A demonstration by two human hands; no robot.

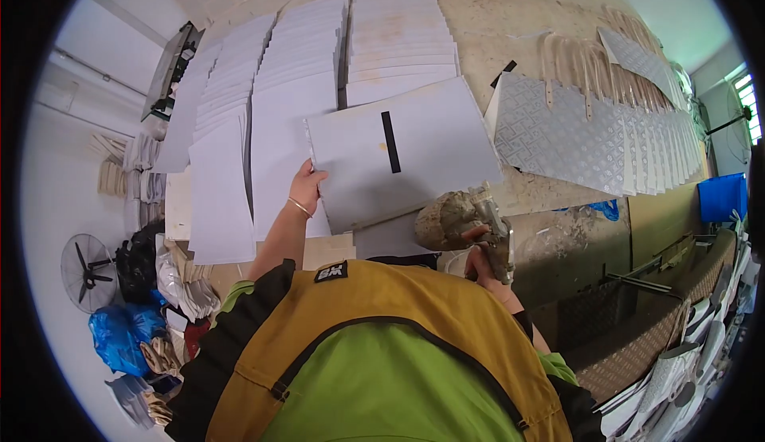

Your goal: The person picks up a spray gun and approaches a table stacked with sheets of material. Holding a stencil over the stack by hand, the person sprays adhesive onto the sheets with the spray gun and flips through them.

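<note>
A large white sheet [442, 143] lies tilted across the front of the table, with a short black strip [390, 141] on its face. My left hand [306, 182] pinches the sheet's left edge, thumb on top. At the near right corner, my right hand [480, 261] is closed round a hand tool caked in beige residue [446, 221]. This tool has a rounded body and a metal-looking frame; its exact kind is unclear. It is close to the sheet's near edge, and I cannot tell whether they touch.
Fanned stacks of white sheets [295, 84] cover the table's left and middle. Silver patterned sheets [566, 135] and clear brown-tinted strips [562, 56] lie at the right. Blue bags [119, 338] and a fan [86, 273] stand at far left, a blue bin [721, 197] at right.
</note>
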